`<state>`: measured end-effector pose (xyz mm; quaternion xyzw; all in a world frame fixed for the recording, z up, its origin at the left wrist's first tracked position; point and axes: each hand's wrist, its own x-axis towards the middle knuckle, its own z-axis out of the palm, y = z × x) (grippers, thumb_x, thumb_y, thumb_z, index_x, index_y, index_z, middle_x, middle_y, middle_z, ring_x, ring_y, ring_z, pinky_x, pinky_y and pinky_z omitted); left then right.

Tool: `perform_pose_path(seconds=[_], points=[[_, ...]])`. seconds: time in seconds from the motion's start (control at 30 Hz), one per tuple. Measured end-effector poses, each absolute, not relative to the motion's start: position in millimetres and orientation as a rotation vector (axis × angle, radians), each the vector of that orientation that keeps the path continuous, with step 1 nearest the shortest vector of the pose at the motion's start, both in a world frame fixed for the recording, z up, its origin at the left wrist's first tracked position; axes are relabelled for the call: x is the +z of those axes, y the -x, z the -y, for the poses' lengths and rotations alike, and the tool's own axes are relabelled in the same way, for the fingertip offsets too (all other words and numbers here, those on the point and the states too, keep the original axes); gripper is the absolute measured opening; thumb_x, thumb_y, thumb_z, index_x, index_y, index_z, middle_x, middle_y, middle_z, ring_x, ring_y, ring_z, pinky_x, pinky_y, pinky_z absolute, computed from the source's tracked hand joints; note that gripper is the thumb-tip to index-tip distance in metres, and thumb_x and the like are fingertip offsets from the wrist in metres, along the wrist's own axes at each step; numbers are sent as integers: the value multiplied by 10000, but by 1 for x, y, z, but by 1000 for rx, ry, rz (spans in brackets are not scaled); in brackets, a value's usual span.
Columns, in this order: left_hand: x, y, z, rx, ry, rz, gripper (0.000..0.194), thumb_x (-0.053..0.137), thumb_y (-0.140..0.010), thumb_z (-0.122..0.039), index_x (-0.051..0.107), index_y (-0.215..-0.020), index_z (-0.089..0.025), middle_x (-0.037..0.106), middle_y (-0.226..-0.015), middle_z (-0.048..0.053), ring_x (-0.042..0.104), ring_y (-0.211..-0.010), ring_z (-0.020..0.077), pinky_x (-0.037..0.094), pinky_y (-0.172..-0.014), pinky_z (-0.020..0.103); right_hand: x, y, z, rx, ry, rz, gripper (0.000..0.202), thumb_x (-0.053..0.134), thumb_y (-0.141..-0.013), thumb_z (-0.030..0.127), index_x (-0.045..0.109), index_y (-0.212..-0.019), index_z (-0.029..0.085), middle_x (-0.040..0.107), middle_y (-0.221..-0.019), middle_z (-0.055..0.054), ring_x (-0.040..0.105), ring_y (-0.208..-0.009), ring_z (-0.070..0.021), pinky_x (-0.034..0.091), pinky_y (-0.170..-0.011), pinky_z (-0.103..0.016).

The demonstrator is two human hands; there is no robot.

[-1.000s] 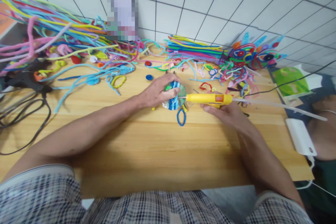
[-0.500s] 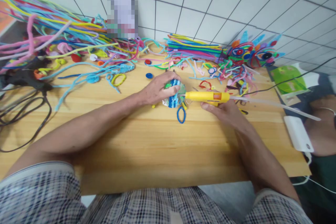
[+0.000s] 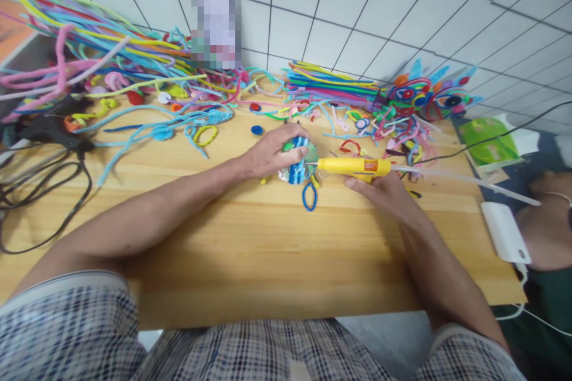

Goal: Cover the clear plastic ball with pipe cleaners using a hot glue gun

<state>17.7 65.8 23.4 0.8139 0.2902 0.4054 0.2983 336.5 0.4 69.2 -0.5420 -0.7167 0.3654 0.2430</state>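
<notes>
In the middle of the table, my left hand (image 3: 277, 152) is closed over a small craft piece (image 3: 297, 172) with blue and white stripes and green patches. My fingers cover part of it, so its full shape is hidden. My right hand (image 3: 384, 190) grips a yellow glue gun (image 3: 344, 165) with a long clear glue stick (image 3: 482, 183) sticking out of its back. The nozzle points left, at or very near the striped piece; I cannot tell if it touches. Just below the piece lies a blue pipe-cleaner loop (image 3: 310, 196).
Heaps of colourful pipe cleaners (image 3: 134, 53) line the back left, beside a black cord (image 3: 40, 232). A pipe-cleaner bundle (image 3: 330, 83) and decorated masks (image 3: 429, 95) stand against the tiled wall. A white power bank (image 3: 504, 229) and another person's arm (image 3: 547, 220) are at right.
The view has shifted slightly, moving the table's things a little to the right at left and centre. Both hands keep their hold, with the nozzle still at the striped piece.
</notes>
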Motion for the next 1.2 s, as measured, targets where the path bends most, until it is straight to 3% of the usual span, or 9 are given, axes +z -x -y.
perform_pose_path(seconds=[0.3, 0.93, 1.2], points=[[25, -18, -64, 1071, -2147, -773, 341, 596, -1093, -505, 730, -1212, -215, 793, -1195, 93, 745, -1123, 248, 595, -1057, 406, 75, -329, 0, 1051, 1426, 1934, 499, 869, -874, 740, 792, -1002, 265, 815, -902, -39, 744, -853, -276, 643, -734, -390], [25, -18, -65, 1069, -2150, -772, 346, 599, -1095, -497, 739, -1223, -207, 798, -1200, 103, 750, -1123, 251, 597, -1057, 400, 71, -332, 1, 1046, 1484, 1915, 486, 852, -878, 730, 772, -1013, 270, 766, -883, -40, 703, -844, -281, 619, -754, -421], [24, -18, -64, 1060, -2162, -775, 364, 582, -1097, -496, 729, -1234, -191, 796, -1210, 109, 745, -1140, 250, 585, -1069, 396, 65, -337, 0, 1032, 1404, 1925, 454, 855, -926, 691, 812, -1058, 258, 791, -868, -28, 714, -819, -256, 625, -727, -380]])
